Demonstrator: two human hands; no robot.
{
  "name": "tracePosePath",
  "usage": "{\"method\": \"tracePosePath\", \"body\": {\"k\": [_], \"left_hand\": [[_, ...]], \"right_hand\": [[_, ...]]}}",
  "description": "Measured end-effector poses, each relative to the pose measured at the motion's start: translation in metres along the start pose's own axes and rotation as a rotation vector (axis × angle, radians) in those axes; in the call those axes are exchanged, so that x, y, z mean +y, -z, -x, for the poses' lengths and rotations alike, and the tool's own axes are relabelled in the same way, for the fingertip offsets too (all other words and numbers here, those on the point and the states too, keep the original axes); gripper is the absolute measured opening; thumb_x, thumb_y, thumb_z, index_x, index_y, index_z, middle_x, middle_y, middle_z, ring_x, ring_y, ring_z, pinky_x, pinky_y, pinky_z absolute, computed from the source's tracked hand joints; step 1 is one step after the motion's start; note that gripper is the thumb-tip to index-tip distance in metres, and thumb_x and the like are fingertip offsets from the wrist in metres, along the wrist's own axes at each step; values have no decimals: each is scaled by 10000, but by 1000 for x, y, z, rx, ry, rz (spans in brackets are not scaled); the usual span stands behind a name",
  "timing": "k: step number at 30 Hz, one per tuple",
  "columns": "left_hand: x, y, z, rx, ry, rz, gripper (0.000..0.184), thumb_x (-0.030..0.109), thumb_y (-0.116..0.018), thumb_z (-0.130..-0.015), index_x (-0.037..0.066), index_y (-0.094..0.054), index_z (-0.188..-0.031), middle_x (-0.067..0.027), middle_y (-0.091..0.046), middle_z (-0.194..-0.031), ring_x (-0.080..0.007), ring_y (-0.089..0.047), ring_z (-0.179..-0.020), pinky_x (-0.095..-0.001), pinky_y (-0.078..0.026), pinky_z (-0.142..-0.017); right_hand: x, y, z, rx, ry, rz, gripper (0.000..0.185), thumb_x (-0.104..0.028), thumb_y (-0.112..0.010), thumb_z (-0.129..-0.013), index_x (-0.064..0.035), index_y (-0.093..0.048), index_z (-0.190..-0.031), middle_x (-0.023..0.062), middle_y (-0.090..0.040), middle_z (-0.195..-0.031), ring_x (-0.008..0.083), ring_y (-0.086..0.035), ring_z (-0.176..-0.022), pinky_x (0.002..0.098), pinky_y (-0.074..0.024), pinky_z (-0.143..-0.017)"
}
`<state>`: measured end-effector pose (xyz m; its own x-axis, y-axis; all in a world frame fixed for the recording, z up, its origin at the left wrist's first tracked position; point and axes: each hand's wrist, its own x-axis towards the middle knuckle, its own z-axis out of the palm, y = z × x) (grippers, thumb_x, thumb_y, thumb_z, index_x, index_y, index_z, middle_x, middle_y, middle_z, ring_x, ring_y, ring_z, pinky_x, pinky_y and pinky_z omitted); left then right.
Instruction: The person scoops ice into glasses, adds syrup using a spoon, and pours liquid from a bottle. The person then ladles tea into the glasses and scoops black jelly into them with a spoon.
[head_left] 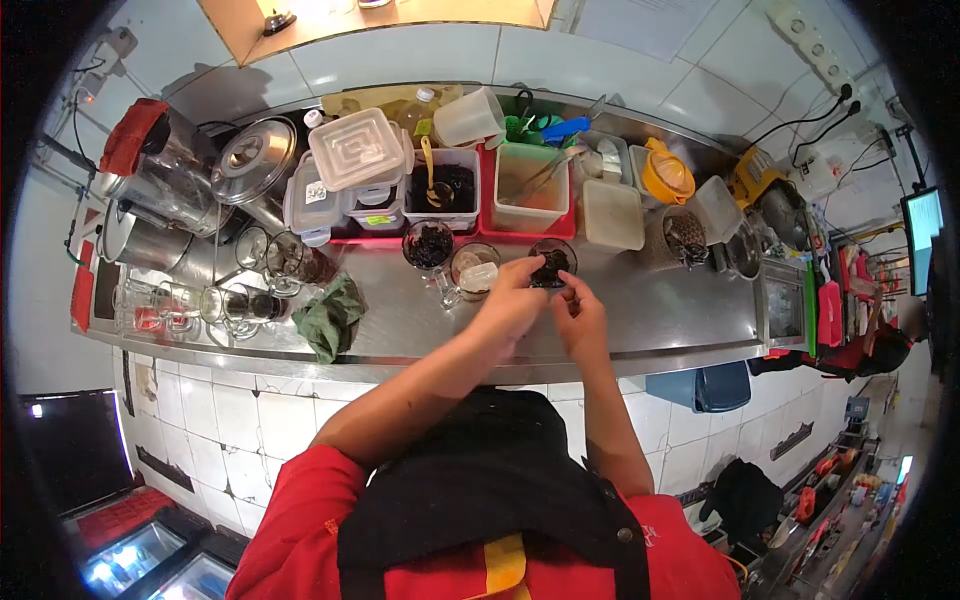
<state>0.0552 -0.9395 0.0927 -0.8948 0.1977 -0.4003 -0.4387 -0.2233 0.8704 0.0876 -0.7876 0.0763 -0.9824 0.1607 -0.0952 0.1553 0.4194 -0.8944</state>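
At the middle of the steel counter, a glass (553,250) with dark, jelly-like pieces sits between my two hands. My left hand (522,290) grips its near left side with bent fingers. From the near right, my right hand (580,312) pinches at the rim with finger and thumb; the fingers partly cover the glass. Just left stands a glass mug (466,258) with a pale, clear lump like ice in it. Another glass mug (428,240) beyond it is full of dark pieces. Behind them, a golden ladle (430,165) rests in a plastic tub (474,192) of dark jelly.
A green cloth (332,318) lies near the counter's front edge, beside several glass mugs (225,303). Along the back are a tub (530,170) of cloudy liquid, a lidded container (612,215) and an orange juicer (668,172). Metal pots (145,238) stand at left. A person (880,350) is at far right.
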Motion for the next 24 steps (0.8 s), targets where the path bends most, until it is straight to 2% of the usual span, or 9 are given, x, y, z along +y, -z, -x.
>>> {"method": "tracePosePath", "body": {"k": [4, 6, 8, 11, 13, 16, 19, 22, 24], "left_hand": [[24, 27, 15, -102, 167, 54, 693, -51, -560, -840, 14, -479, -1526, -62, -596, -1260, -150, -524, -1131, -263, -421, -981], [17, 33, 14, -153, 112, 63, 686, -57, -549, -840, 28, -495, -1518, -71, -590, -1264, -159, -519, -1136, -279, -423, -983], [13, 31, 9, -211, 54, 72, 681, -63, -537, -839, 42, -511, -1511, -79, -583, -1268, -167, -515, -1141, -295, -425, -986], [17, 13, 1, -168, -109, -207, 665, -60, -533, -823, 67, -561, -1476, -134, -571, -1262, -243, -516, -1139, -342, -432, -995], [13, 8, -8, -46, -360, -909, 636, -44, -549, -802, 79, -616, -1422, -203, -546, -1211, -346, -511, -1115, -401, -445, -998], [19, 14, -5, -67, -562, -1184, 505, 1, -600, -807, 71, -699, -1297, -191, -543, -1128, -377, -512, -1066, -426, -466, -947], [34, 10, 2, 12, -701, -1469, 358, 121, -670, -804, 58, -744, -1149, -150, -559, -1081, -326, -525, -1067, -412, -467, -894], [42, 14, 1, 14, -843, -1509, 307, 143, -686, -798, 74, -742, -1092, -112, -558, -1050, -299, -526, -1047, -402, -465, -844], [53, 16, 6, 31, -870, -1465, 337, 112, -687, -781, 96, -745, -1113, -114, -560, -1041, -304, -531, -1016, -407, -469, -841]], "right_hand": [[-17, 14, 10, -79, 120, 329, 466, -137, -664, -927, -116, -613, -1390, 124, -704, -968, 268, -690, -765, 382, -562, -728], [-25, 7, 19, -131, 337, 552, 525, -183, -671, -909, -208, -579, -1426, 124, -695, -961, 334, -697, -783, 446, -568, -699], [-22, -4, 23, -133, 379, 638, 508, -179, -677, -900, -208, -601, -1401, 114, -704, -931, 341, -695, -768, 455, -563, -683], [-3, -10, 22, -136, 415, 727, 504, -189, -689, -889, -221, -608, -1385, 106, -713, -900, 349, -700, -766, 471, -558, -663], [-6, -9, 21, -131, 404, 726, 517, -201, -695, -887, -235, -594, -1393, 108, -713, -899, 349, -706, -778, 478, -559, -659], [-18, -4, 20, -121, 340, 661, 462, -209, -687, -892, -240, -607, -1346, 99, -722, -914, 349, -713, -790, 478, -563, -656], [-13, -7, 17, -168, 301, 839, 435, -229, -678, -899, -246, -609, -1328, 84, -725, -902, 344, -717, -780, 481, -566, -652], [-1, -8, 6, -236, 375, 1024, 458, -255, -683, -896, -270, -597, -1346, 72, -717, -865, 323, -717, -748, 477, -564, -643], [-6, -1, 2, -327, 307, 1117, 697, -335, -665, -941, -392, -376, -1572, 68, -725, -896, 276, -736, -835, 433, -573, -687]]}}
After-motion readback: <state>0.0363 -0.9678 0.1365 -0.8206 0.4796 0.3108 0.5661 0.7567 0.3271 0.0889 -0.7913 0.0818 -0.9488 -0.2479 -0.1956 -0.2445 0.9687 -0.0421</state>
